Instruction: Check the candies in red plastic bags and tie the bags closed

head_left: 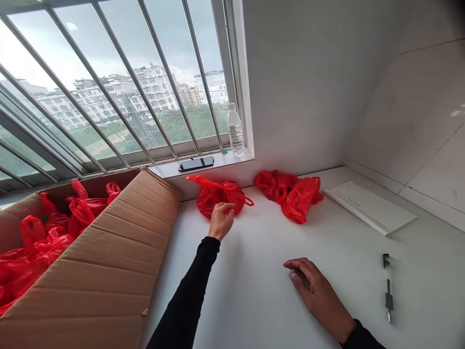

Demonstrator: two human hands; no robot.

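Observation:
My left hand (221, 220) reaches out over the white table (254, 291), its fingers curled and touching the near side of a tied red plastic bag (218, 195) by the wall. I cannot tell if the fingers grip the bag. My right hand (315, 291) lies flat on the table, palm down, fingers stretched, holding nothing. A second red bag (290, 193) lies to the right of the first, apart from both hands.
A large open cardboard box (109, 271) full of several red bags (43, 232) stands at the left. A white sheet (370, 207) and a pen (388, 287) lie at the right. A phone (196, 163) and a water bottle (235, 130) rest on the windowsill.

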